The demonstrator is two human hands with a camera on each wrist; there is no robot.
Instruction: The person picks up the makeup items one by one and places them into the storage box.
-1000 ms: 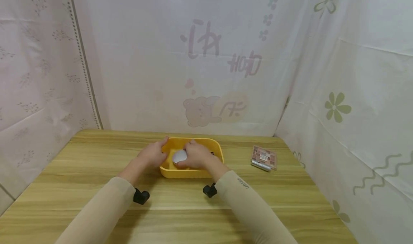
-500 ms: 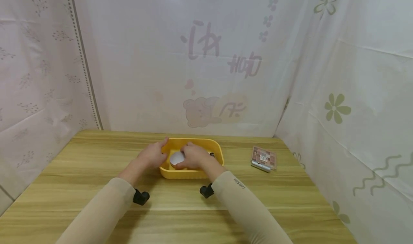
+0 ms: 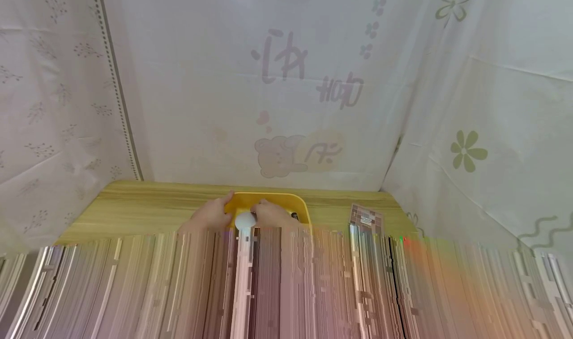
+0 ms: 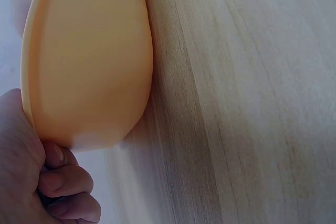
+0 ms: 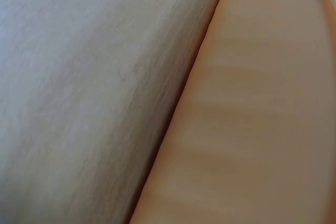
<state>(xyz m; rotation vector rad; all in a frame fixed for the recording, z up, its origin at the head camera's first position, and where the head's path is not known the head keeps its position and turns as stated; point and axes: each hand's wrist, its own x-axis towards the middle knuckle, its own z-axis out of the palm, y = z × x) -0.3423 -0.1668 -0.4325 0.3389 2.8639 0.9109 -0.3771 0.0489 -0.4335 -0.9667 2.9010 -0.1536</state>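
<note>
A yellow plastic bin (image 3: 293,198) stands on the wooden table. My left hand (image 3: 208,215) grips its left end; in the left wrist view the fingers (image 4: 68,179) curl against the outside of the bin wall (image 4: 89,61). Inside the bin, my right hand (image 3: 272,214) holds a round, flat-topped white object (image 3: 244,220) by its right side. Its exact kind is unclear. From the right wrist only the bin's long outer side (image 5: 252,103) shows, with the hand out of sight. Streaked picture noise hides the lower half of the head view, including both forearms.
A small dark item (image 3: 294,215) lies in the bin's right part. To the right of the bin, an eyeshadow palette (image 3: 367,217) rests on the table (image 3: 134,207). Patterned cloth walls (image 3: 201,105) close in the table at the back and sides.
My right hand has shifted slightly left inside the bin with the white object. The left hand stays on the bin's end. The head view's lower part has broken into streaks.
</note>
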